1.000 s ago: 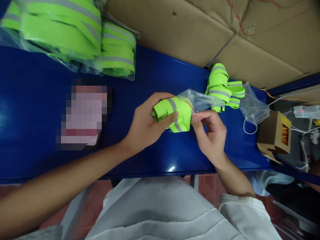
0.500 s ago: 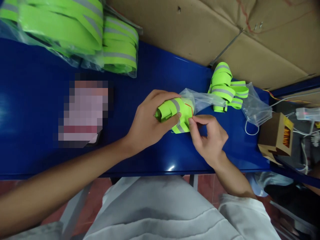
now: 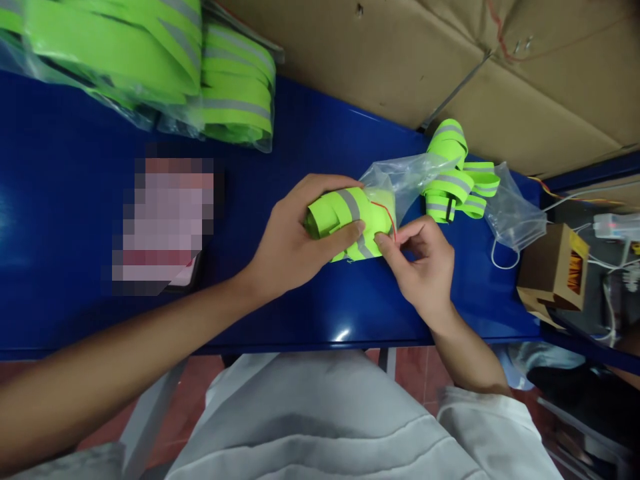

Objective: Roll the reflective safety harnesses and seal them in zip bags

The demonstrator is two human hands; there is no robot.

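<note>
A bundle of neon-green strap with grey reflective bands (image 3: 353, 208) is wrapped in my left hand (image 3: 305, 233), thumb across its front. A clear plastic bag (image 3: 400, 175) covers the bundle's right end, and a thin red line runs along the bag's edge over the green. My right hand (image 3: 423, 267) is closed in a pinch on the bag's edge, by the lower end of that red line. The fingertips hide part of the edge. Behind the bag, more green reflective straps (image 3: 447, 180) lie loosely coiled on the blue table (image 3: 310, 313).
Large bagged rolls of green strap (image 3: 115, 53) stand at the back left, above a blurred-out phone (image 3: 167, 220). To the right are another clear bag (image 3: 515, 210), an open cardboard box (image 3: 547, 273) and cables. A brown cardboard-covered panel (image 3: 350, 67) borders the back.
My left hand and the bundle have shifted slightly left. The bag's free part has risen and spread. My right fingers have moved along the red line, which shows longer.
</note>
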